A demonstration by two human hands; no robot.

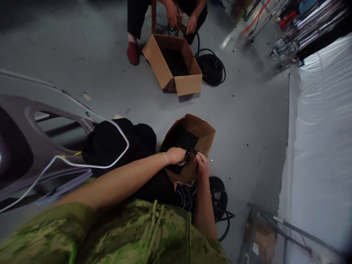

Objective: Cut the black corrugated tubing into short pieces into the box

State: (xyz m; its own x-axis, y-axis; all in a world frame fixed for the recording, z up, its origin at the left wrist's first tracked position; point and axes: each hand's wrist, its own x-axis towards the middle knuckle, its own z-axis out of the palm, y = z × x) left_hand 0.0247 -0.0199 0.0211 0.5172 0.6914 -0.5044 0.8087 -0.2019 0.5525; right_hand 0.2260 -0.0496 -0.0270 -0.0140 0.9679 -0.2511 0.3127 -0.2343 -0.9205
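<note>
My left hand (pixel 176 155) is closed round the black handles of a pair of scissors (pixel 183 160), just above the near edge of an open cardboard box (pixel 205 135). The box holds several small black cut pieces (pixel 185 140). My right hand (pixel 201 165) is closed on a thin black tube (pixel 196 176), right beside the scissors' tip. The tube runs down to a black coil (pixel 220 198) on the floor by my leg. A thin bracelet is on my left wrist.
Another person sits opposite, both hands (pixel 181 18) on a black tube over a second cardboard box (pixel 176 79), with a black coil (pixel 211 68) beside it. A grey moulded panel (pixel 30 146) lies left. White plastic sheeting (pixel 321 128) covers the right; a metal frame (pixel 275 227) stands near.
</note>
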